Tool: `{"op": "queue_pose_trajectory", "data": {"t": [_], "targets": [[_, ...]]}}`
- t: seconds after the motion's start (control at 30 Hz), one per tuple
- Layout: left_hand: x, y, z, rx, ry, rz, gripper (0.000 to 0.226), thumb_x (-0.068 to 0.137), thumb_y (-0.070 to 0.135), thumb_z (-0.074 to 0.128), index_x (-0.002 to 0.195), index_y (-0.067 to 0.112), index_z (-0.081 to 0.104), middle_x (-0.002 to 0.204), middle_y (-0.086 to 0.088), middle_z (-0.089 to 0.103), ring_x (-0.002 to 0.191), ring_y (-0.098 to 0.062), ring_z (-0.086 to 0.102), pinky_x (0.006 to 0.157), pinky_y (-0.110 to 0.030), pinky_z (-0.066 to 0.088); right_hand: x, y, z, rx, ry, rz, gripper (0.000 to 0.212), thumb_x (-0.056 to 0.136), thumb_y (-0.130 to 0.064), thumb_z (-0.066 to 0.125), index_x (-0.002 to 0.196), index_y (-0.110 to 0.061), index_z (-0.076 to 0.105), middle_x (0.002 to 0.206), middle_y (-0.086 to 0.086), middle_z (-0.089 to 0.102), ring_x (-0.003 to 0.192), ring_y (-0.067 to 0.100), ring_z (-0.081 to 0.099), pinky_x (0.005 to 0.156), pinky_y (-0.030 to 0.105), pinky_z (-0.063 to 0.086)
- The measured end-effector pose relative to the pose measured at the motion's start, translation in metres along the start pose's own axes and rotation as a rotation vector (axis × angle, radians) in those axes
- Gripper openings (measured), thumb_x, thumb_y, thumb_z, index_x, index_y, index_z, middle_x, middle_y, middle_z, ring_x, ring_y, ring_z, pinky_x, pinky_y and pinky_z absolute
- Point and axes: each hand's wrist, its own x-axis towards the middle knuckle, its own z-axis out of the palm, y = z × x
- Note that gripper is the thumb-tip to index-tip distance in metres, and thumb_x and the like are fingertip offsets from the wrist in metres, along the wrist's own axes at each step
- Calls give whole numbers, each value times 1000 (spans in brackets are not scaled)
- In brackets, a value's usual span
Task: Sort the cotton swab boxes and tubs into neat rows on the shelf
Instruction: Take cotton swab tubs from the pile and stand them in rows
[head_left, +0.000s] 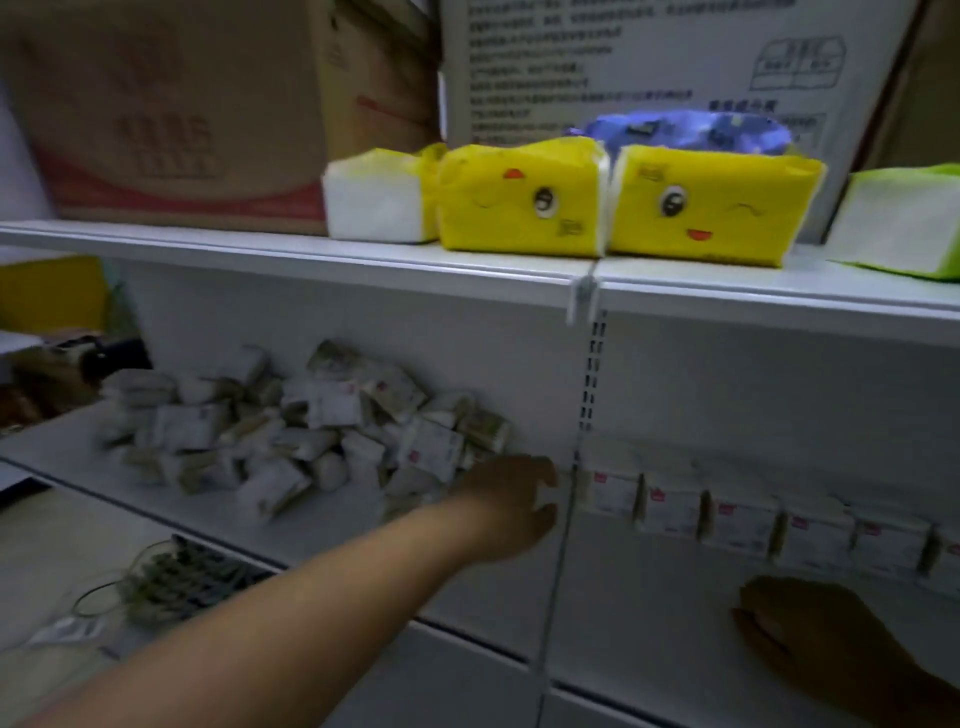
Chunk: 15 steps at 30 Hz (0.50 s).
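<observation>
Peering through motion blur, we find a loose pile of swab boxes heaped on the shelf at left, a neat row standing right. Our left hand reaches the pile's edge, fingers too smeared to judge; our right hand, shadowed and cropped, lies loose-fingered, empty.

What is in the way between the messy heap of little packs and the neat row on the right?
Nothing visible blocks it. Between the heap and the row lies bare shelf, crossed only by a thin seam between two shelf sections. The left hand reaches in there, at the heap's right edge.
</observation>
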Motion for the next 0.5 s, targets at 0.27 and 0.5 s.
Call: {"op": "queue_pose_trajectory", "data": {"t": [0.27, 0.5], "targets": [[-97, -204, -135, 465, -103, -292, 61, 91, 49, 46, 144, 24, 31, 148, -8, 35, 130, -27, 39, 103, -39, 38, 140, -179, -85, 19, -75, -292, 58, 95, -50, 38, 148, -31, 23, 158, -3, 16, 143, 14, 21, 113, 24, 20], [-170, -304, -162, 445, -109, -379, 68, 95, 55, 34, 151, 25, 9, 160, -1, 2, 146, -17, 1, 117, -36, 8, 214, -312, -105, 77, -59, -438, 61, 94, -47, 43, 148, -28, 21, 159, -1, 3, 145, 16, 3, 115, 29, 10]]}}
